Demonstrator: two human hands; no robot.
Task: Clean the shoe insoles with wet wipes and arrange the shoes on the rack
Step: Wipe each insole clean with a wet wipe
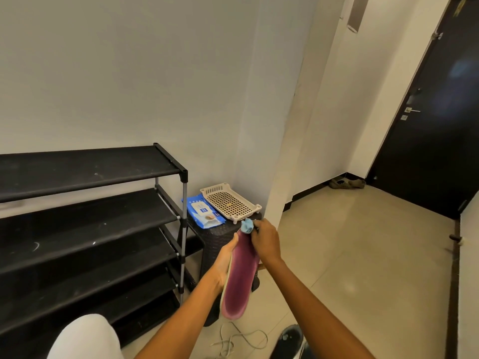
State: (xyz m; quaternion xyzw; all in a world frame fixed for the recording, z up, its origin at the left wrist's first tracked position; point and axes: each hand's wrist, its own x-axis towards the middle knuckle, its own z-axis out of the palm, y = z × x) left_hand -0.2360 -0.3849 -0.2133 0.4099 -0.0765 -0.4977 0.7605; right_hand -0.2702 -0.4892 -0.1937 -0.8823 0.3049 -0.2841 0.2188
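A purple insole (239,275) with a pale edge is held up in front of me, toe end away. My left hand (225,263) holds it from underneath along its left edge. My right hand (265,242) pinches a crumpled blue wet wipe (247,226) against the insole's far tip. A blue pack of wet wipes (203,209) lies on a dark woven stool (220,237) beside the black shoe rack (90,216), whose shelves hold no shoes in view. A dark shoe (289,340) with loose white laces (238,340) lies on the floor below my right arm.
A beige perforated plastic tray (230,202) sits on the stool next to the wipes. A white wall corner (285,151) stands just behind. A pair of brown shoes (347,183) lies by the dark door (435,125). My knee in white cloth (85,338) is at bottom left.
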